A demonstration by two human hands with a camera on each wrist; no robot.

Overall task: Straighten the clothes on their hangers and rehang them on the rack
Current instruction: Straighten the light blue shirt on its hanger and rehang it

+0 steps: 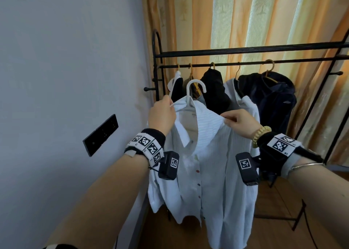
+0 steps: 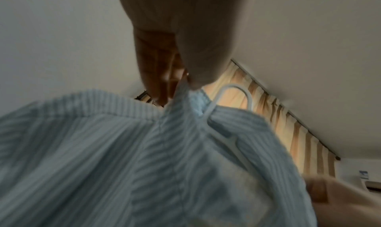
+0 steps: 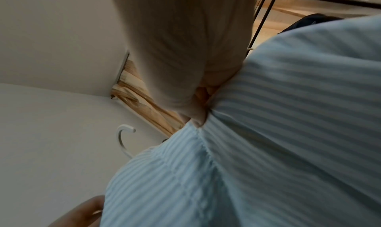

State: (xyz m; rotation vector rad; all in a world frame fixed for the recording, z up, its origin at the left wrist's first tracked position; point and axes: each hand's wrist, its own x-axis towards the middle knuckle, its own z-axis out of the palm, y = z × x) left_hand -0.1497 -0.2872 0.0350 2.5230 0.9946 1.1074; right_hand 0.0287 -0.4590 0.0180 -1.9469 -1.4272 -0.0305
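A pale blue striped shirt (image 1: 211,163) with coloured buttons hangs on a white plastic hanger (image 1: 195,87), held up in front of the black rack (image 1: 245,50). My left hand (image 1: 162,114) pinches the shirt's left shoulder by the collar; its pinch on the fabric (image 2: 183,85) shows in the left wrist view, with the hanger (image 2: 235,92) just right of it. My right hand (image 1: 236,121) pinches the right shoulder seam (image 3: 200,124). The hanger hook (image 3: 123,139) is free of the rail.
Several garments hang on the rack's lower rail (image 1: 245,64): a white one, dark ones and a navy jacket (image 1: 270,101). Orange striped curtains (image 1: 245,16) hang behind. A grey wall (image 1: 66,60) with a black socket panel (image 1: 101,134) is on the left. Wooden floor (image 1: 273,201) lies below.
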